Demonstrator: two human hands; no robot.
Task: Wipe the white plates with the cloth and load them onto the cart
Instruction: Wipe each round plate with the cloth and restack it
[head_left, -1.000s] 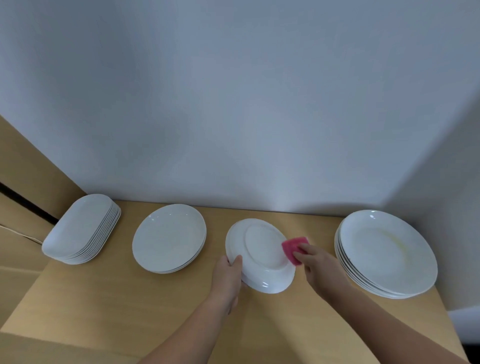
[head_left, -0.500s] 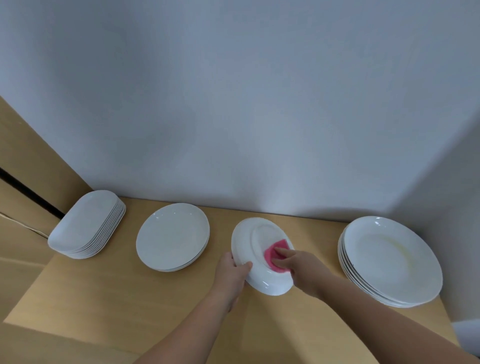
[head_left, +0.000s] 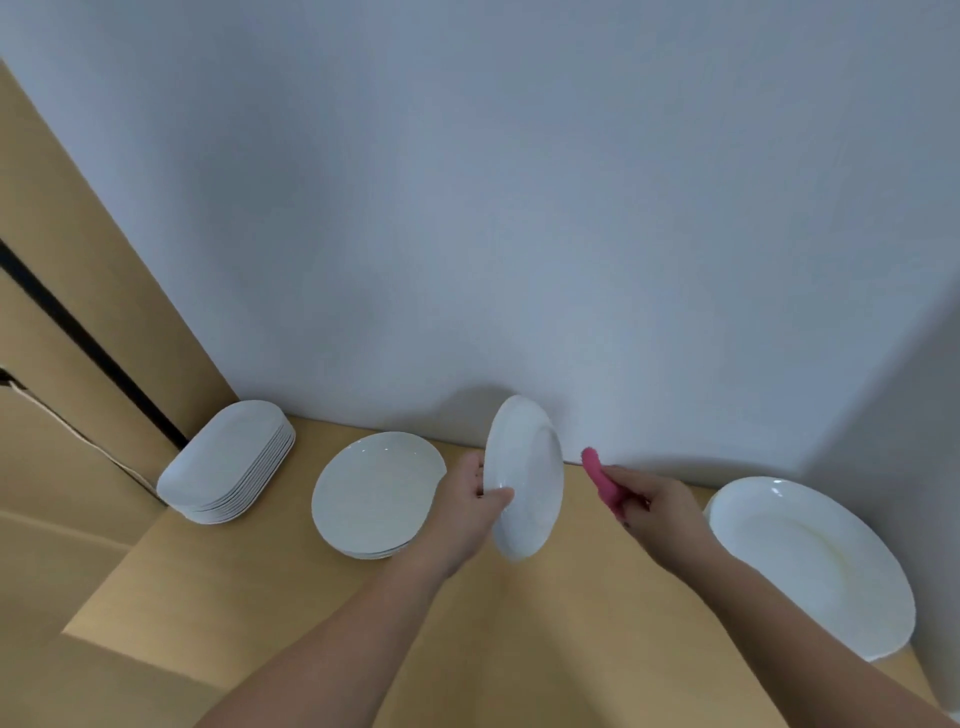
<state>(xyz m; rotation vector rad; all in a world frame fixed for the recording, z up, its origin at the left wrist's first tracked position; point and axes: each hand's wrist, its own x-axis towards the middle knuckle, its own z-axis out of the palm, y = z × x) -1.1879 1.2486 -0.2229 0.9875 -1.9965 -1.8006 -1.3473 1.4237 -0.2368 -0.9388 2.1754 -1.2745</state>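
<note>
1. a light wooden tabletop (head_left: 519, 634) runs up to a plain pale wall (head_left: 519, 208), with a wooden panel (head_left: 67, 312) at the far left.
2. the left hand (head_left: 465, 514) grips a white plate (head_left: 530, 478) by its left rim, thumb curled over the near face. the plate is tilted up almost on edge; whether its lower rim touches the wood cannot be told.
3. the right hand (head_left: 660, 506) pinches a pink cloth (head_left: 600, 480) in curled fingers, just right of the plate and apart from it.
4. left of the held plate lies a low stack of round plates (head_left: 374, 493).
5. further left, by the panel, sits a taller stack of oval dishes (head_left: 228, 462).
6. at the right, near the corner, is a stack of large plates (head_left: 810, 561).
</note>
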